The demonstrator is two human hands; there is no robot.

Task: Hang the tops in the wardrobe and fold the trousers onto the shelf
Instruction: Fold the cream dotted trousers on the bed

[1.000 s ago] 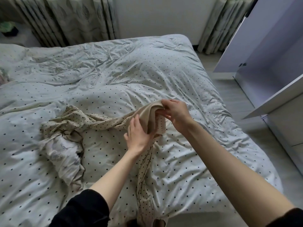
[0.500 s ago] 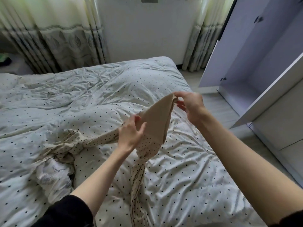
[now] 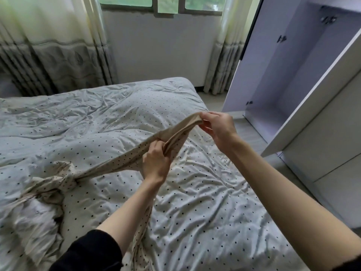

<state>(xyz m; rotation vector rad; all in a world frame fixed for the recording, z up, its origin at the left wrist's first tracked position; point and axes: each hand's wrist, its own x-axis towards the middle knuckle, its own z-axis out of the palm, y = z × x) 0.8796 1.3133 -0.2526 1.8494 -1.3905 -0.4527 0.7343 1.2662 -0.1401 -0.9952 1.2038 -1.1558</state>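
- Both your hands grip the spotted beige garment [image 3: 121, 163]: right hand [image 3: 218, 128] pinches the plain band end, raised over the bed [image 3: 205, 222]; left hand [image 3: 156, 163] bunches the cloth just below it.
- Head view, progress: early, in my judgement. Wardrobe [image 3: 304, 79] stands open to your right, well apart from the garment; nothing hung or folded in the part that shows.
- Far end of the garment lies tangled on the bed with a second crumpled piece [image 3: 33, 218]; that one is untouched.
- Unclear: top or trousers, can't tell. One length drops behind your left forearm, out of sight.
- No hanger visible. Wardrobe rail and shelf mostly cut off by the frame edge and the door [image 3: 312, 94].
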